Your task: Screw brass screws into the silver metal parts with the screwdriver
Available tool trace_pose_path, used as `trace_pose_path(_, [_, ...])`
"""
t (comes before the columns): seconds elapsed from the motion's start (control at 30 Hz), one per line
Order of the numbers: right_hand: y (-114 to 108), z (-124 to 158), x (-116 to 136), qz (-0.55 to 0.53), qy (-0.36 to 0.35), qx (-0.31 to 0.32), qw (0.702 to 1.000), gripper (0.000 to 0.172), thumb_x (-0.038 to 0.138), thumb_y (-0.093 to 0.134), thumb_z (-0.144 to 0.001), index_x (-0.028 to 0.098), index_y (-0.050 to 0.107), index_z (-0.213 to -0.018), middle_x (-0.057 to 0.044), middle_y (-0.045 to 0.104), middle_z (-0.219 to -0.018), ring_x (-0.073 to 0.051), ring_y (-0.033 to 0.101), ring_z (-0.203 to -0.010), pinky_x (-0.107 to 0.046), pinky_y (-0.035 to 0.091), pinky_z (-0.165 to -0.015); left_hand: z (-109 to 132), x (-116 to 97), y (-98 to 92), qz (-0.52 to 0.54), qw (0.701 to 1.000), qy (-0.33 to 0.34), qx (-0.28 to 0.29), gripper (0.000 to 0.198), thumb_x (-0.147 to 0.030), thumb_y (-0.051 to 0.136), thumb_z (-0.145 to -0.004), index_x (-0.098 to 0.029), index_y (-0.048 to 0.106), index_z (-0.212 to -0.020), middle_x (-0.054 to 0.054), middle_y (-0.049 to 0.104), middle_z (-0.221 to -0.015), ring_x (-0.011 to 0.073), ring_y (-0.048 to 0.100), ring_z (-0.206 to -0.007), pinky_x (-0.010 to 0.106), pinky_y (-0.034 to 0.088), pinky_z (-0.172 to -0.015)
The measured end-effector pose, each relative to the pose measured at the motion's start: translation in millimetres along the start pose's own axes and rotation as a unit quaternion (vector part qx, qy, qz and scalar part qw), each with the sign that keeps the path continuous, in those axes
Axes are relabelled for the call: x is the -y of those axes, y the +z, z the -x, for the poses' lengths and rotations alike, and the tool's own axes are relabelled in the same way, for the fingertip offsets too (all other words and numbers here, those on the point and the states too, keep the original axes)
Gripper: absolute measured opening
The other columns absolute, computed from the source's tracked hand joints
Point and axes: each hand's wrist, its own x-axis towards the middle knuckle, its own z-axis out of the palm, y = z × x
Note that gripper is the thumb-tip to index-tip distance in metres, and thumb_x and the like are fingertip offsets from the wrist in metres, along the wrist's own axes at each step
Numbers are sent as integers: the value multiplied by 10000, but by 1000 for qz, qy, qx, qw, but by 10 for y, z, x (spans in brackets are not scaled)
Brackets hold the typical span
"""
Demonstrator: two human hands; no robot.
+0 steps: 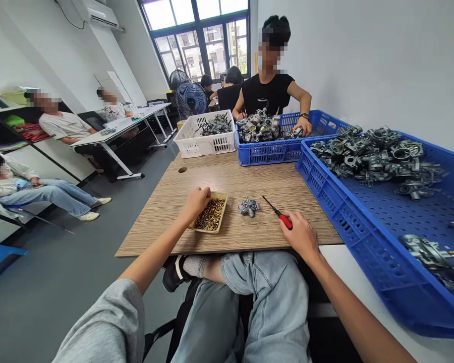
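My left hand [196, 200] is curled over the left rim of a small tan tray [221, 218] full of brass screws [211, 215], fingers closed; what they pinch is hidden. My right hand [301, 235] grips a red-handled screwdriver [278, 212] whose dark shaft points up and left. A small grey metal casting [248, 206] lies on the wooden table [227, 176] between the tray and the screwdriver, touched by neither hand.
A large blue crate [378, 237] of metal castings stands at my right. A second blue crate [272, 148] and a white basket [206, 141] stand at the far edge, where a person in black sits working. Other people sit at the left wall.
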Motion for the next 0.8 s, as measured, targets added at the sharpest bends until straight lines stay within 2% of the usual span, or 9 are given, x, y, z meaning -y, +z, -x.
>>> trace_pose_path(0.2, [-26,-2,26,1,5,3,1000,170,378,594,-1062,232,672,-1102,-73,711,-1135,-240,671,-1006,-326,394,-745,-17,-22,-8,27,999,8,14,93,-173,624,-959,-236,631,-1027,89,765,-994,306,633,-1098,348,464,-817])
trace_pose_path(0.33, [-30,-4,27,2,4,4,1000,164,376,587,-1065,236,666,-1101,-74,710,-1122,-243,675,-1016,-326,404,-747,-18,-47,-32,29,999,-4,18,115,-151,624,-943,-238,624,-1019,82,766,-980,304,636,-1100,344,466,-812])
trace_pose_path(0.47, [-30,-12,28,4,5,7,1000,165,381,582,-1068,238,661,-1094,-72,708,-1121,-240,677,-1023,-325,413,-760,36,-171,-167,50,999,4,-7,101,-163,632,-942,-243,623,-1003,72,763,-985,301,634,-1050,357,474,-826])
trace_pose_path(0.6, [-37,-17,38,6,8,14,1000,171,389,583,-1065,242,665,-1088,-70,709,-1120,-238,673,-1023,-327,406,-750,168,-567,-436,95,991,81,-51,64,-210,641,-976,-251,613,-1016,51,757,-1049,280,622,-1042,359,481,-868])
trace_pose_path(0.67, [-42,-16,42,6,11,15,1000,178,397,581,-1064,242,667,-1083,-71,710,-1122,-240,671,-1030,-328,405,-753,230,-847,-538,96,985,138,-41,46,-229,623,-1006,-251,619,-1046,48,741,-1042,266,624,-1046,356,484,-899])
trace_pose_path(0.73, [-49,-15,46,6,13,16,1000,184,400,580,-1064,240,668,-1086,-72,709,-1124,-241,669,-1037,-329,408,-763,262,-1113,-563,69,980,185,-23,34,-249,595,-1038,-247,627,-1048,55,728,-990,265,618,-1040,361,485,-926])
trace_pose_path(0.8, [-59,-13,52,6,13,15,1000,185,396,582,-1063,236,669,-1095,-72,709,-1130,-240,669,-1039,-330,411,-767,258,-1314,-502,39,975,218,-6,69,-240,559,-1063,-243,628,-1058,61,734,-953,269,611,-1023,369,487,-936])
